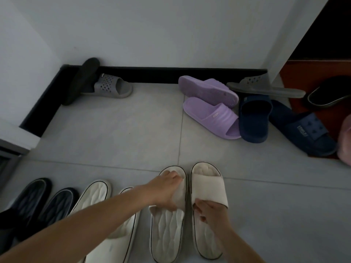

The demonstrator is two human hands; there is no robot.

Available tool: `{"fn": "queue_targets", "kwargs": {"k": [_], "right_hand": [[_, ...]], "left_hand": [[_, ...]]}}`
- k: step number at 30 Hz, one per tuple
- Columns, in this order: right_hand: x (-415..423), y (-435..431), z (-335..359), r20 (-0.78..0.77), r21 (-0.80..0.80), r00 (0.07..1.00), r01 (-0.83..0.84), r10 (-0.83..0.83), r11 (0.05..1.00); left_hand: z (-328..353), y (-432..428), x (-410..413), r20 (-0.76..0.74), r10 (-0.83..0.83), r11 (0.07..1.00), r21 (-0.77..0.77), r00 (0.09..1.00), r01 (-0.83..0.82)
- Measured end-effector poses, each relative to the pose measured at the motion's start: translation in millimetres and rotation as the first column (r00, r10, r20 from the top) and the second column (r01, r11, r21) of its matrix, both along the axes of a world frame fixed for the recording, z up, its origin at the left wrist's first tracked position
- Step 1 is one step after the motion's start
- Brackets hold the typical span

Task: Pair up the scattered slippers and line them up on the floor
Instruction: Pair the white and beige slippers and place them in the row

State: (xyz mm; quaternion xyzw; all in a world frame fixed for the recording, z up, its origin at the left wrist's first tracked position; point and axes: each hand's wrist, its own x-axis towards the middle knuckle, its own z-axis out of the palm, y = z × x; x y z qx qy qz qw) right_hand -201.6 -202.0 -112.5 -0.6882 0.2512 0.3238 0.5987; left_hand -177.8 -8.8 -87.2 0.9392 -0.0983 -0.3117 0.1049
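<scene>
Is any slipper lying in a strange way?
Yes. The black slipper in the far left corner leans on edge against the baseboard, and one grey slipper at far right rests on the other slippers.

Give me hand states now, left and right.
Left hand: closed on the strap of the left cream slipper.
Right hand: closed on the strap edge of the right cream slipper.
</scene>
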Motion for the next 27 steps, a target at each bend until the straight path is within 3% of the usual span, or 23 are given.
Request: {"fn": "queue_targets", "kwargs": {"k": [7,11,15,19,21,24,27], "right_hand": [[-31,17,5,-0.136,0.029,0.990,0.024,-0.019,0.999],[-41,21,12,-0.110,0.025,0.992,0.058,-0.055,0.998],[-47,26,22,-0.021,-0.074,0.994,-0.112,0.111,0.991],[-38,30,39,-0.112,-0.024,0.960,-0.260,0.256,0.965],[-32,30,48,-0.141,0.017,0.904,-0.406,0.404,0.914],[-14,33,57,0.055,0.012,0.871,-0.489,0.488,0.872],[24,33,60,0.254,-0.067,0.895,-0.363,0.368,0.929]], "left_hand": [[4,8,-26,-0.050,0.014,1.000,0.014,0.999,-0.013],[5,8,-38,-0.061,0.013,1.000,0.012,0.998,-0.013],[11,-1,-30,-0.067,0.083,0.993,-0.082,0.994,-0.089],[20,1,-11,-0.042,0.124,0.973,-0.190,0.991,-0.130],[23,5,-2,-0.028,0.175,0.952,-0.251,0.984,-0.176],[24,9,7,-0.002,0.271,0.903,-0.347,0.962,-0.255],[20,7,17,0.062,0.398,0.836,-0.437,0.915,-0.334]]}}
